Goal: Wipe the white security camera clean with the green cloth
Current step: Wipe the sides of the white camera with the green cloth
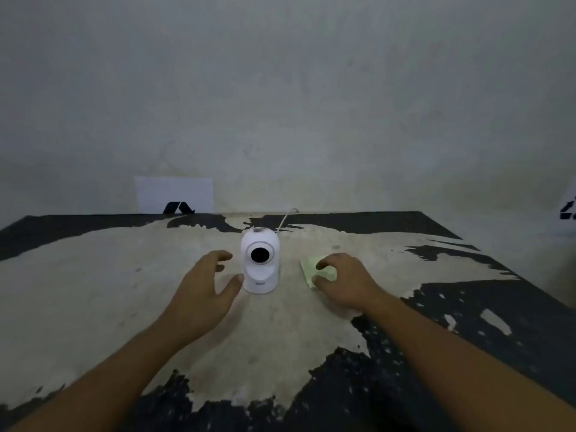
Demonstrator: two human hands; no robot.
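Camera [260, 260] stands upright near the middle of my table [93, 291], its round black lens facing me. Its white body carries a small grey word low on the base, too blurred for me to read. From behind it a thin white cable [285, 219] arcs up and over the far table edge.

My left hand [205, 288] is spread wide open just left of the camera, fingers curved toward its side and thumb close to the base. I cannot tell whether the thumb touches; the hand holds nothing.

My right hand [346, 282] sits just right of the camera, palm down on the cloth [314, 269], which lies on the table. The fingers are curled over the pale green fabric and the thumb presses at its near edge, a loose claw rather than a closed fist. Part of the cloth shows past the fingers on the camera's side, and a gap of bare table separates cloth and camera.

Nothing lies between either hand and the camera. The tabletop is black with its coating worn off in a broad pale patch under everything I see.

At the far left edge, a white sheet [174, 194] leans against the grey wall [280, 88], with a black angular mark at its bottom. Another white card [568, 210] with black marks is cut off at the right frame edge; neither shows readable writing.
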